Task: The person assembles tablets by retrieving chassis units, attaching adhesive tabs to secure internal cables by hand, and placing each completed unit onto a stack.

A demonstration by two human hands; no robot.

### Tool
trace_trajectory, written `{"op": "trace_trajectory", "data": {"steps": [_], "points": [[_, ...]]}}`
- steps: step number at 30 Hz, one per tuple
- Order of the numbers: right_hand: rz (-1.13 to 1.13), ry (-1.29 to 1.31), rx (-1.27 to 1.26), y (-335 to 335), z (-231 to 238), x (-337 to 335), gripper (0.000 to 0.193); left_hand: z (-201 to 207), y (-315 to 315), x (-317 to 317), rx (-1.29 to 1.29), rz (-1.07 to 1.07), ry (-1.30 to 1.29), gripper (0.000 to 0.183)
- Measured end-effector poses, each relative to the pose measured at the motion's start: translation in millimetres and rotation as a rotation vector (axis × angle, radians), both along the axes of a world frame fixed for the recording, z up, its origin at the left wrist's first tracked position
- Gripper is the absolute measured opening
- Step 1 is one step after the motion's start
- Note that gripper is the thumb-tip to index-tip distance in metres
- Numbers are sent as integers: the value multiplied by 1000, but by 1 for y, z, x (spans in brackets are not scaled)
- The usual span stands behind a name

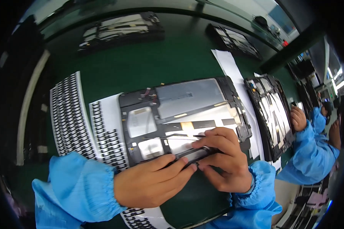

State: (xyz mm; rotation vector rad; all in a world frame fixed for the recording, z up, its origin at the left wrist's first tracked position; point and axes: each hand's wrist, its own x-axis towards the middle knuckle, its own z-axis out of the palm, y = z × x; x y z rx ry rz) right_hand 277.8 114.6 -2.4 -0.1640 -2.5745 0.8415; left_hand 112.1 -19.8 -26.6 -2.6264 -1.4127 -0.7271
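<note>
An opened tablet (pixel 191 99) lies tilted across the green bench in front of me, its battery, metal plates and black cables bare. My left hand (pixel 156 181) is closed at the near edge, fingers together and fingertips on the dark rim; its thumb is hidden. From the right, my right hand (pixel 227 162) grips that same edge, with curled fingers over the inside and the thumb low by the rim. A thin black cable (pixel 179 135) runs just beyond the fingertips. Whether a small part is pinched between the hands cannot be made out.
Sheets of black stickers (pixel 70 114) lie left of the tablet, another sheet (pixel 147 219) below my left wrist. More opened tablets stand at the back left (pixel 122 28), back right (pixel 237 40) and right (pixel 271 114). At the right edge, a co-worker's hand (pixel 298 118) touches the nearest one.
</note>
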Motion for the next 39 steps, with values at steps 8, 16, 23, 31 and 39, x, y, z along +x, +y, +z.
{"op": "trace_trajectory", "data": {"steps": [8,16,23,31,39], "points": [[-76,-51,-151,-6,15,-13,17,17,-34,-51,10,166,-268,42],[-64,6,559,-57,-20,-141,8,-15,-66,-73,-114,593,-128,50],[-159,36,417,-52,-33,-149,11,-18,-61,-75,-104,581,-130,49],[-137,216,172,-11,7,-92,2,-12,-67,-74,-158,606,-107,49],[-400,63,-478,38,3,60,3,43,-3,-3,-298,61,-137,49]]}}
